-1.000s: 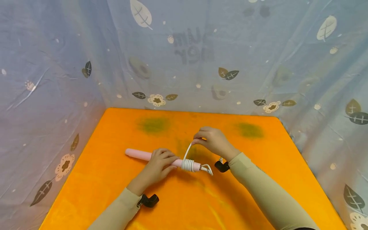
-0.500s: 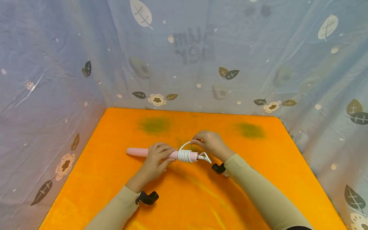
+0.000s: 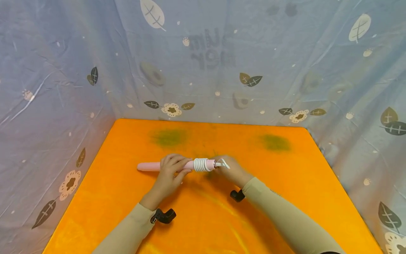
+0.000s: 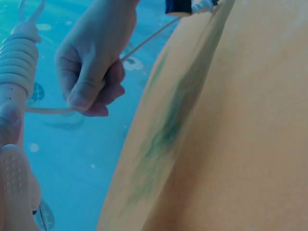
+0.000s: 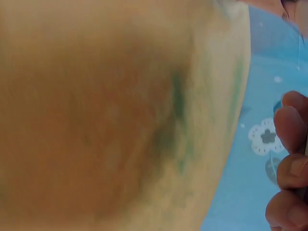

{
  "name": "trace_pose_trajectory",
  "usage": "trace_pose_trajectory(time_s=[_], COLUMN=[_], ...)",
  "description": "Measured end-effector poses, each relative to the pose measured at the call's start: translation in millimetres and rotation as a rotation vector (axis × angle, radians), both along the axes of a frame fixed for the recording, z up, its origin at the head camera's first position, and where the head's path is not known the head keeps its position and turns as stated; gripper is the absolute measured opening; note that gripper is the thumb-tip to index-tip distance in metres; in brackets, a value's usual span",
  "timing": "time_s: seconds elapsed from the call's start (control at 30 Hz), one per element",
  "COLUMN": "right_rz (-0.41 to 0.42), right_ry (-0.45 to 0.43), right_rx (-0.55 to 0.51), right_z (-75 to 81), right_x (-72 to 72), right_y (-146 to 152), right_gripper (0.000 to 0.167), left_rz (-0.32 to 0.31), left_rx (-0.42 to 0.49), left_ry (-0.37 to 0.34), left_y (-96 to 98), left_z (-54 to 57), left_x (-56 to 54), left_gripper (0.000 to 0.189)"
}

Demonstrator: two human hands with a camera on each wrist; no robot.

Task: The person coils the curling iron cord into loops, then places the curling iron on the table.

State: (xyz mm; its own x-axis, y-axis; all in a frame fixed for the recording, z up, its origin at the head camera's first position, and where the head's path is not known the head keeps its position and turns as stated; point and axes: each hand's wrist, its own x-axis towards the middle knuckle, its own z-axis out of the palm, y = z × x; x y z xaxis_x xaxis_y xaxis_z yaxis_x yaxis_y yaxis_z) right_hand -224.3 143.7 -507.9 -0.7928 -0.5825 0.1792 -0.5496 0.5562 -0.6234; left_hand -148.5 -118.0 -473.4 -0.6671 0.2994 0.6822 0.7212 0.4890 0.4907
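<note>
A slim pink rod that looks like a curling iron [image 3: 148, 166] is held level over the table by my left hand [image 3: 171, 173], its fingers and thumb round the middle. White cord [image 3: 200, 165] is wound in several tight turns near its right end, and a short loop sticks out of that end. Behind the loop, my right hand [image 3: 233, 171] is partly hidden in the head view. The left wrist view shows the right hand [image 4: 94, 67] with fingers curled round the cord [image 4: 48, 110], which runs taut from the iron. Curled fingers [image 5: 293, 173] appear at the right wrist view's edge.
An orange cloth-covered table [image 3: 269, 218] with two greenish smudges lies below. Patterned curtains [image 3: 203, 70] hang close behind it and on both sides. Black wrist-camera mounts [image 3: 165, 216] stick out under both wrists.
The right hand has brought the cord from above the iron down behind it. The iron has risen slightly in view and shifted left with my left hand.
</note>
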Motion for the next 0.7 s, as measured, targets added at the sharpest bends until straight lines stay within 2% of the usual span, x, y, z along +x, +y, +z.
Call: trace_pose_trajectory(time_s=[0.07,0.1,0.2,0.27,0.33,0.5,0.7], right_rz=[-0.005,0.004,0.002,0.014,0.004,-0.032,-0.063], right_ry=[0.078,0.085,0.135,0.181,0.157,0.14,0.173], right_rx=[-0.043,-0.016,0.029,0.041,0.038,0.022,0.065], right_z=[38.7,55.3,60.8,55.5,51.4,46.5,42.7], right_x=[30.5,41.3,51.1,53.1,55.5,62.1,66.8], right_y=[-10.1,-14.3,-22.0,-24.9,-27.9,-32.8,-37.0], right_gripper=[0.025,0.015,0.011,0.009,0.012,0.033,0.035], left_rz=[0.022,0.031,0.053,0.074,0.102,0.169,0.209], left_rx=[0.004,0.006,0.006,0.008,0.011,0.003,-0.042], left_ry=[0.0,0.003,0.018,0.03,0.036,0.028,0.018], left_y=[0.6,1.0,3.2,5.3,7.6,12.8,16.9], left_z=[-0.4,-0.7,-1.5,-2.4,-3.4,-6.1,-9.8], left_x=[-1.3,-1.8,-3.3,-4.3,-5.6,-9.5,-14.2], left_gripper=[0.037,0.037,0.037,0.038,0.038,0.04,0.039])
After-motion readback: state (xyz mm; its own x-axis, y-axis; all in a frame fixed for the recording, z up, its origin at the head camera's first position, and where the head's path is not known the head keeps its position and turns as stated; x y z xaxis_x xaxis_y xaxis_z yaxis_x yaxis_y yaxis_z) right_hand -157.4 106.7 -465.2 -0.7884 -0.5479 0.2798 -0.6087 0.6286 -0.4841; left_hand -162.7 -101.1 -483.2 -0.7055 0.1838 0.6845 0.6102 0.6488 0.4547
